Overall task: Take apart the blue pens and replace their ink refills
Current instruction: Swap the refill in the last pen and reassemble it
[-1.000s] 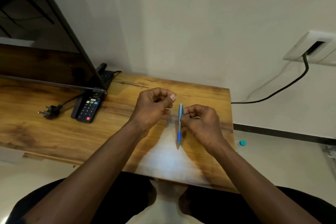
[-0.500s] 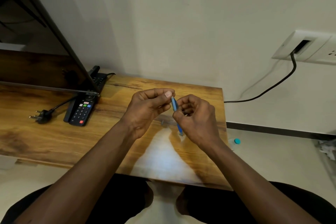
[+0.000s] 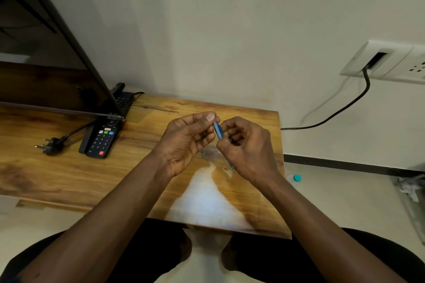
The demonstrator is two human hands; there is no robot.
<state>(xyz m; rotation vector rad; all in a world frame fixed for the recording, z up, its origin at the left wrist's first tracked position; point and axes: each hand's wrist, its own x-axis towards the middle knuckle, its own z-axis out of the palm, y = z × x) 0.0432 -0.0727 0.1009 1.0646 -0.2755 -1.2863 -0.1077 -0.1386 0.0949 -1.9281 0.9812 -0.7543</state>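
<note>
Left hand [image 3: 184,142] fingers [image 3: 208,118] are pinching the top end of the blue pen [image 3: 218,130], thumb and forefinger pressed together on it. Right hand [image 3: 247,147] fingers [image 3: 230,123] are curling around the pen's lower barrel, gripping it closed; most of the barrel is hiding inside that fist. The pen is sitting tilted between the two hands, upper end leaning toward the left hand, tip [image 3: 232,167] poking out below the right hand and hovering just above the bench [image 3: 69,174], whether touching it I cannot tell. Both hands are meeting near the bench's far right corner, held above the wood, forearms reaching in from the bottom of the view. A small greyish part [image 3: 203,153] is lying on the bench just below the hands; too blurred to identify. A bright glare patch [image 3: 207,200] is showing on the wood nearer the person. Well to the left, a black remote [image 3: 101,141] is lying by the screen's [image 3: 46,64] lower corner, with a loose black plug [image 3: 49,146] and its cord just beside it. Off the bench to the right, a small teal cap [image 3: 297,177] is sitting on the floor, and a black cable [image 3: 340,109] is running up the wall into a white socket plate [image 3: 386,62].
</note>
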